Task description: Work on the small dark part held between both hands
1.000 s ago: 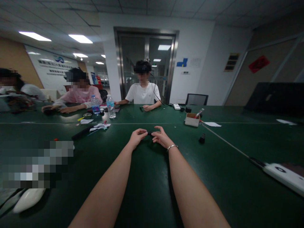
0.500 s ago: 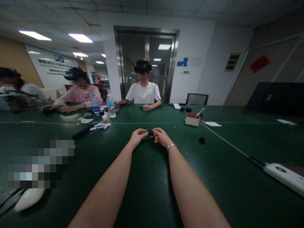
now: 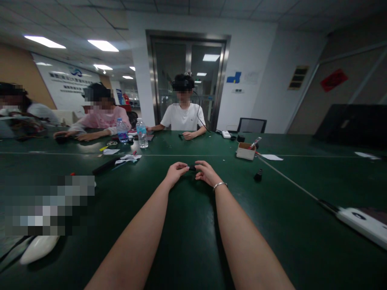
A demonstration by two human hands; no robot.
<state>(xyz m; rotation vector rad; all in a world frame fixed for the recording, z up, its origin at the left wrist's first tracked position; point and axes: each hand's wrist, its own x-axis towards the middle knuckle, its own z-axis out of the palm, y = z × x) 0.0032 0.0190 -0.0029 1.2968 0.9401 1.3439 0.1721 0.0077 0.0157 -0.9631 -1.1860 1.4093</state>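
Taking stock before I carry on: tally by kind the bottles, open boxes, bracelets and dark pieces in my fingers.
Bottles: 2, left bottle and right bottle
Open boxes: 1, small box
Bracelets: 1, metal bracelet
Held dark pieces: 1, black piece in left hand
Total: 5

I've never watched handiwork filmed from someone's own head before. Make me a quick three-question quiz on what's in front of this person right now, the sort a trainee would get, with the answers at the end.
1. Multiple choice: On which of the person's own wrists is the bracelet?
A) Left
B) Right
C) Both

2. True or false: The bottles are lying on their sides.

3. Fill in the blank: The small thing held in the fingers of the left hand is ____ in colour.

Key:
1. B
2. False; both bottles stand upright.
3. black
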